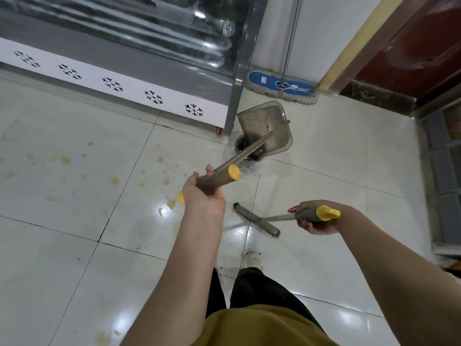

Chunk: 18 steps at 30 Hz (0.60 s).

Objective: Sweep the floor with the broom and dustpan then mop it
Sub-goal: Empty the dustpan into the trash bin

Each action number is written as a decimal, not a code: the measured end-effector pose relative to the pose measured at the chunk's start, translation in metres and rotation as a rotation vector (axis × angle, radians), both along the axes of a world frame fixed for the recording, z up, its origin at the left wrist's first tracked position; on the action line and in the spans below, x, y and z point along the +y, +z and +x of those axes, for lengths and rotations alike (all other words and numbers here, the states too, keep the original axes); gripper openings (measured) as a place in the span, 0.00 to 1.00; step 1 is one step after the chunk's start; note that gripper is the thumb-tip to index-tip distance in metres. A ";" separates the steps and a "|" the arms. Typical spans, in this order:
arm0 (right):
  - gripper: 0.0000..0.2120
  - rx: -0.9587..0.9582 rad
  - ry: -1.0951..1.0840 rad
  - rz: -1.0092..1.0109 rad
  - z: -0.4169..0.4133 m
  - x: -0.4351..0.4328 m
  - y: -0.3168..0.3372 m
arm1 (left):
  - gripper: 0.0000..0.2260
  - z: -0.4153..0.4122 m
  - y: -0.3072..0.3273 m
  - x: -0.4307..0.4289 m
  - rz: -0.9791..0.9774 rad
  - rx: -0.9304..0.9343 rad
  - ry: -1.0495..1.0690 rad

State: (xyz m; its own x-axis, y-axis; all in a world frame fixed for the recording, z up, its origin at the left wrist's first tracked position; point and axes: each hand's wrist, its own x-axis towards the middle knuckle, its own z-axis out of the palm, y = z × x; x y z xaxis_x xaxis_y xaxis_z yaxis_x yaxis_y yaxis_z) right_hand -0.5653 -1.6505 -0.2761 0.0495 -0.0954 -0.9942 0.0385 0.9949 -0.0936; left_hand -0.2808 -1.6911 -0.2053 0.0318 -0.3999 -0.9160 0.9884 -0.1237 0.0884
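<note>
My left hand (203,193) grips the grey, yellow-capped handle of a translucent grey dustpan (268,128), which is tilted over a small dark bin (243,146) on the floor. My right hand (315,219) holds the grey grip of a short broom by its yellow end; the brush head (257,221) lies low over the white tiles in front of my shoe. A blue flat mop (279,87) with a fringed edge leans against the far wall. Yellowish stains (114,179) dot the tiles on the left.
A glass-fronted display cooler (119,88) with a white patterned base runs along the back left. A dark red door (419,51) and its frame stand at the back right. A grey cabinet (446,171) lines the right edge. My shoe (252,259) is near the centre.
</note>
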 end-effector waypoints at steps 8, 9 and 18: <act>0.19 -0.010 0.010 0.025 -0.004 -0.002 -0.003 | 0.05 -0.004 0.015 0.007 -0.019 0.022 -0.026; 0.17 -0.012 0.013 0.029 -0.005 -0.003 -0.003 | 0.05 -0.004 0.016 0.006 -0.030 0.029 -0.029; 0.28 -0.015 0.038 0.024 0.000 -0.007 0.006 | 0.06 -0.003 0.022 0.008 -0.040 0.038 -0.048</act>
State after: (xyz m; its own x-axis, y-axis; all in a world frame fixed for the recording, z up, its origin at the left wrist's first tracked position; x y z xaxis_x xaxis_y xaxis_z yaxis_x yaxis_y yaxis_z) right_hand -0.5653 -1.6574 -0.2699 0.0677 -0.0693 -0.9953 0.0014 0.9976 -0.0693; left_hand -0.2835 -1.6830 -0.1834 -0.0225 -0.4363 -0.8995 0.9841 -0.1680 0.0569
